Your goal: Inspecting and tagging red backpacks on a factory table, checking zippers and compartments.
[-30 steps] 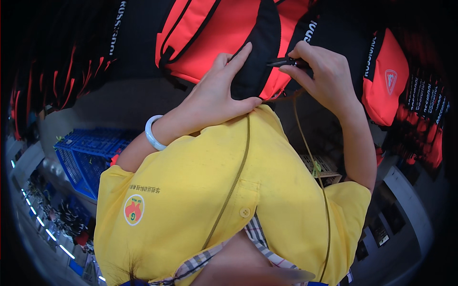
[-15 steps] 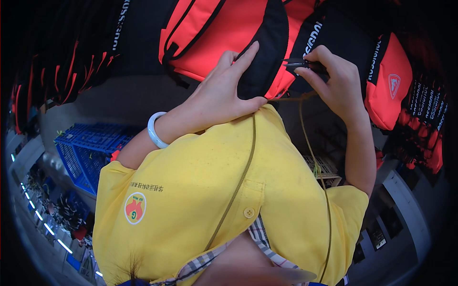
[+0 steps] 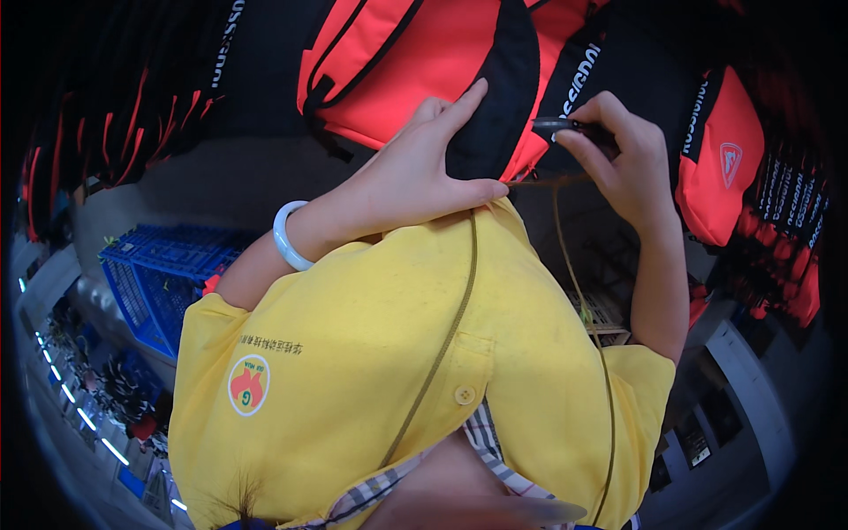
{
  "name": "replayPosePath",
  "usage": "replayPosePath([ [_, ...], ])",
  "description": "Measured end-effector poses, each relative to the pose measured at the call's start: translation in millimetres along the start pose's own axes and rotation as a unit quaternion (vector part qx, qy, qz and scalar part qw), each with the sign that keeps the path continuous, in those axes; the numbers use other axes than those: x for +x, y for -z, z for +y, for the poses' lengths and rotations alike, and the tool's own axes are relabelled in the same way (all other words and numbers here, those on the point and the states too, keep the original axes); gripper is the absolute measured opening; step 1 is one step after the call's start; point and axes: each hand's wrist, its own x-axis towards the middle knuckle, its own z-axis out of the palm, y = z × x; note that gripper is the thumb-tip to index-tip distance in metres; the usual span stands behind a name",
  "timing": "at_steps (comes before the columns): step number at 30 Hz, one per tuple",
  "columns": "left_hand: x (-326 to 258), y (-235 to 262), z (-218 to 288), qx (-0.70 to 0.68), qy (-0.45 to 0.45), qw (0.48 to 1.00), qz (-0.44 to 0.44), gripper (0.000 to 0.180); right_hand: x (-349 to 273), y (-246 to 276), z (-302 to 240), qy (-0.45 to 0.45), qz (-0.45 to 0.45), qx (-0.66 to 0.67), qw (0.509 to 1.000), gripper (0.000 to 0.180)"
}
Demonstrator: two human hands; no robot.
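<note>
A red and black bag [image 3: 402, 84] lies in front of me at the top of the view. My left hand [image 3: 433, 159] rests on its black panel [image 3: 497, 93], index finger and thumb stretched wide apart; the other fingers are partly hidden. In my right hand [image 3: 618, 146] is a small pair of dark thread snips [image 3: 554, 124], pinched between thumb and fingers. Their blades look closed and point left, beside the bag's right edge. A thin brown cord [image 3: 558, 212] hangs from around my neck and runs up between my hands.
At the right hang or lie more red and black bags [image 3: 720, 168], with several stacked behind. Dark pieces with red strips [image 3: 132, 132] fill the upper left. Blue plastic crates [image 3: 163, 283] stand at the lower left, and a pale crate [image 3: 605, 314] sits beside my right elbow.
The snips' blades have come together, where they stood slightly apart before. My right hand has shifted a little right and down; the left hand stays on the bag.
</note>
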Motion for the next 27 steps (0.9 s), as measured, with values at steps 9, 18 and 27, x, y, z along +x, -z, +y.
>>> replayPosePath([
  [9, 4, 2, 2, -0.074, 0.049, 0.995, -0.045, 0.106, -12, -14, -19, -0.003, -0.041, 0.022, 0.999, 0.03],
  [18, 3, 2, 6, -0.048, 0.056, 0.996, -0.045, 0.104, -11, -14, -17, 0.029, -0.049, -0.007, 0.998, 0.029],
  [27, -1, -2, -3, -0.037, 0.016, 0.999, -0.001, 0.101, -17, -6, -17, -0.043, -0.053, 0.07, 0.995, 0.027],
])
